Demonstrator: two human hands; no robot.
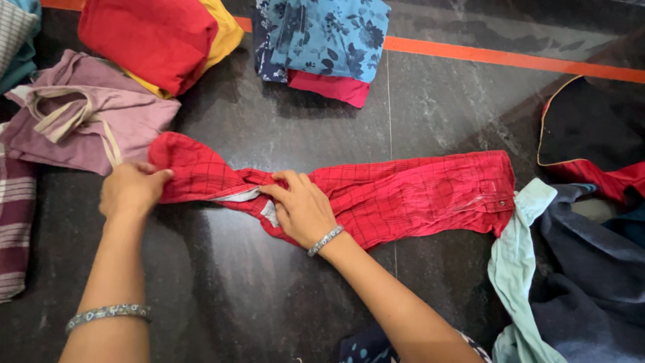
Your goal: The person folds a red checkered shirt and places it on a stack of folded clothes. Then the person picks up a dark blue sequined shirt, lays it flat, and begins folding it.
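Stretching rightward across the dark floor (269,289), the red checked shirt (403,195) is gripped by left hand (131,190) and right hand (302,208).

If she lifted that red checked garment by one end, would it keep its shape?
Probably not. The red checked garment already bunches under the right hand, so it would likely droop. On the polished floor it may slide easily.

Both hands low and forward, left hand (131,190) fingers pinched, right hand (300,208) palm-down, fingers curled.
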